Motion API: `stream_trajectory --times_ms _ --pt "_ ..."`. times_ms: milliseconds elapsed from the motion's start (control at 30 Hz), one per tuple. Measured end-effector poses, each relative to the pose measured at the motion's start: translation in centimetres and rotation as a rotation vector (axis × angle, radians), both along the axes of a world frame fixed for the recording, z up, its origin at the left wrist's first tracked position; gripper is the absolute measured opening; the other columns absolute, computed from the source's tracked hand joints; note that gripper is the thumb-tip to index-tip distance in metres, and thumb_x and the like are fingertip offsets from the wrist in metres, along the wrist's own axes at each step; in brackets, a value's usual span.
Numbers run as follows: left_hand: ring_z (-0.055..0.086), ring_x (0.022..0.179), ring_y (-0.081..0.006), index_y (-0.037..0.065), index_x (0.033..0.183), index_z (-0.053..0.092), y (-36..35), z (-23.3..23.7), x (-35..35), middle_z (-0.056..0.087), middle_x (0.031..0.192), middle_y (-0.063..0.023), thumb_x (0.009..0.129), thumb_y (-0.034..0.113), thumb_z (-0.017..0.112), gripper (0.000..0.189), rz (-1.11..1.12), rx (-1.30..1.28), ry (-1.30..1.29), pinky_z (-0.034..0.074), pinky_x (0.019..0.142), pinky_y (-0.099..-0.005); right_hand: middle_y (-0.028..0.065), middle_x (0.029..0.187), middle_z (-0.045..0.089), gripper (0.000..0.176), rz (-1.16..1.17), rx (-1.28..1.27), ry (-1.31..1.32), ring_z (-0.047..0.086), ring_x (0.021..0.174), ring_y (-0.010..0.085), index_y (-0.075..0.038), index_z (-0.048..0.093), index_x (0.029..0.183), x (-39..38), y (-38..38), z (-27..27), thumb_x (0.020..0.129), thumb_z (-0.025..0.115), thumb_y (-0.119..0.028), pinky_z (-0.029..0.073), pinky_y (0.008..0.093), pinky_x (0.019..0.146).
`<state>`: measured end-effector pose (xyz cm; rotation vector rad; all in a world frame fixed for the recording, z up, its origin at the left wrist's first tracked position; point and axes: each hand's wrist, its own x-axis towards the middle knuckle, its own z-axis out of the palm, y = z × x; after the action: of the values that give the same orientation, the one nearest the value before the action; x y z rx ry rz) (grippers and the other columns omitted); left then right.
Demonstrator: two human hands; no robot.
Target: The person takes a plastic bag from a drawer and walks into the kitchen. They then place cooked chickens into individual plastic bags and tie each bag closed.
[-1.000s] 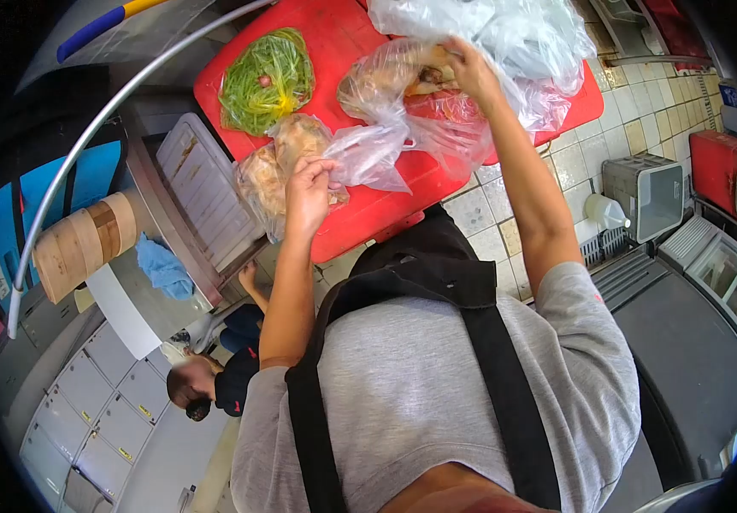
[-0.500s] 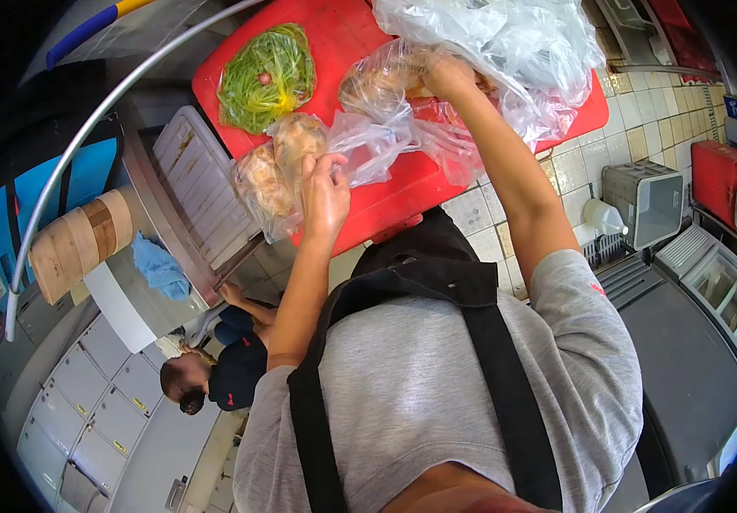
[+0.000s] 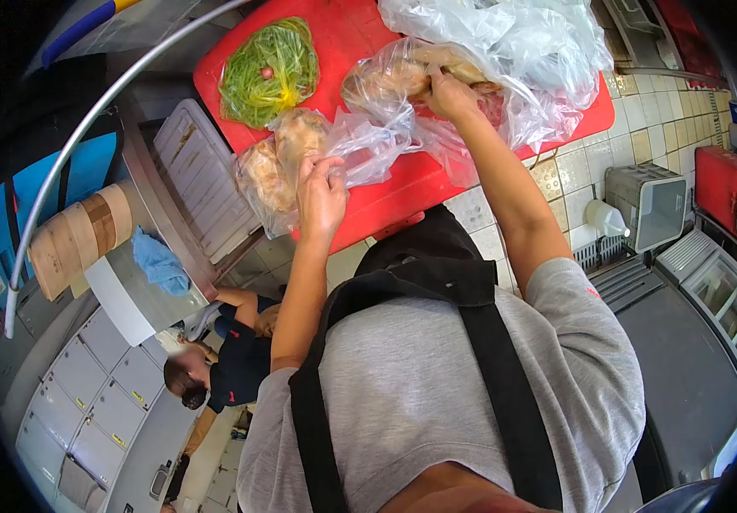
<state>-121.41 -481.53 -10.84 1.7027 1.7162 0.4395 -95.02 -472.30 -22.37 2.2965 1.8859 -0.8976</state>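
My left hand (image 3: pixel 322 201) is closed, its curled fingers on the film of a clear plastic bag (image 3: pixel 264 178) with pale brown food in it. Just beyond lies another rounded lump of the same food (image 3: pixel 300 132), also under clear plastic. My right hand (image 3: pixel 454 96) is at the opening of a larger clear bag (image 3: pixel 384 81) with long, pale brown pieces inside. Its fingers are bent together against the contents; what they pinch is hidden. Loose, crumpled film (image 3: pixel 373 150) stretches between the two hands.
All this lies on a red table (image 3: pixel 356 224). A bag of green vegetable strips (image 3: pixel 253 73) sits at its far left, crumpled white plastic bags (image 3: pixel 505 38) at its far right. A co-worker (image 3: pixel 236 355) is below left. A grey crate (image 3: pixel 646 205) stands on the tiled floor.
My right hand has drawn back slightly toward me, and more of the pale brown food shows beyond it. My left hand stays nearly in place. The co-worker's arms have moved.
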Motion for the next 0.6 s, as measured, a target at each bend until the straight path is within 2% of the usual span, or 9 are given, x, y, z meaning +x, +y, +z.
stream_trajectory --times_ms 67,167,267,367,467,567,600 --pt "0.059 0.094 -0.0354 0.002 0.095 0.066 -0.5 -1.4 -0.7 0.055 0.108 -0.0196 0.075 -0.001 0.054 0.023 -0.048 0.056 0.042 0.047 0.081 -0.0395 0.0197 0.115 0.057 0.045 0.092 -0.106 0.005 0.059 0.1 0.0366 -0.005 0.045 0.124 0.6 -0.7 1.4 0.082 0.054 -0.019 0.049 0.0477 0.082" --pt "0.058 0.094 -0.0365 0.003 0.095 0.066 -0.8 -1.2 -0.8 0.056 0.107 -0.0198 0.074 0.0 0.054 0.024 -0.02 0.015 0.008 0.046 0.082 -0.0398 0.0193 0.112 0.058 0.043 0.146 0.353 0.023 0.06 0.099 0.0378 -0.005 0.047 0.121 0.0 -1.6 -0.3 0.081 0.057 -0.018 0.05 0.0478 0.081" --pt "0.058 0.095 -0.0362 0.003 0.095 0.066 -0.8 -1.4 -0.9 0.056 0.108 -0.0198 0.074 -0.001 0.053 0.025 -0.038 0.021 0.018 0.046 0.082 -0.0395 0.019 0.112 0.058 0.044 0.469 0.568 0.042 0.06 0.097 0.037 -0.006 0.048 0.119 -0.7 0.4 -2.2 0.077 0.059 -0.016 0.051 0.046 0.079" --pt "0.058 0.095 -0.0361 0.004 0.095 0.067 -0.9 -1.4 -0.9 0.056 0.109 -0.0193 0.075 0.0 0.053 0.025 0.001 0.016 -0.006 0.046 0.083 -0.0397 0.0182 0.111 0.059 0.048 0.634 0.36 -0.125 0.06 0.099 0.0355 -0.007 0.048 0.119 -2.1 2.1 -2.5 0.074 0.061 -0.012 0.051 0.0453 0.079" --pt "0.058 0.095 -0.0356 0.004 0.096 0.067 -1.2 -0.9 -0.8 0.058 0.108 -0.0207 0.077 0.0 0.052 0.025 0.057 -0.011 -0.016 0.046 0.085 -0.0397 0.0179 0.111 0.059 0.047 0.563 0.352 -0.141 0.06 0.096 0.0344 -0.006 0.048 0.118 -2.7 1.2 -4.3 0.073 0.06 -0.009 0.051 0.0446 0.08" --pt "0.058 0.096 -0.0349 0.004 0.098 0.067 -1.6 -1.8 -2.0 0.061 0.106 -0.0201 0.077 0.001 0.052 0.026 0.001 0.07 0.03 0.045 0.087 -0.0399 0.0185 0.109 0.06 0.041 0.378 0.213 -0.062 0.06 0.099 0.0358 -0.004 0.051 0.115 -2.3 0.9 -3.0 0.075 0.059 -0.01 0.051 0.0454 0.083" --pt "0.059 0.089 -0.0305 0.003 0.097 0.068 -1.6 -1.7 -2.3 0.063 0.104 -0.0185 0.078 0.002 0.053 0.025 0.017 0.087 0.034 0.047 0.082 -0.037 0.0194 0.109 0.06 0.041 0.334 0.143 -0.04 0.06 0.1 0.0361 -0.003 0.051 0.116 -1.8 1.1 -2.7 0.076 0.059 -0.012 0.05 0.0448 0.084"
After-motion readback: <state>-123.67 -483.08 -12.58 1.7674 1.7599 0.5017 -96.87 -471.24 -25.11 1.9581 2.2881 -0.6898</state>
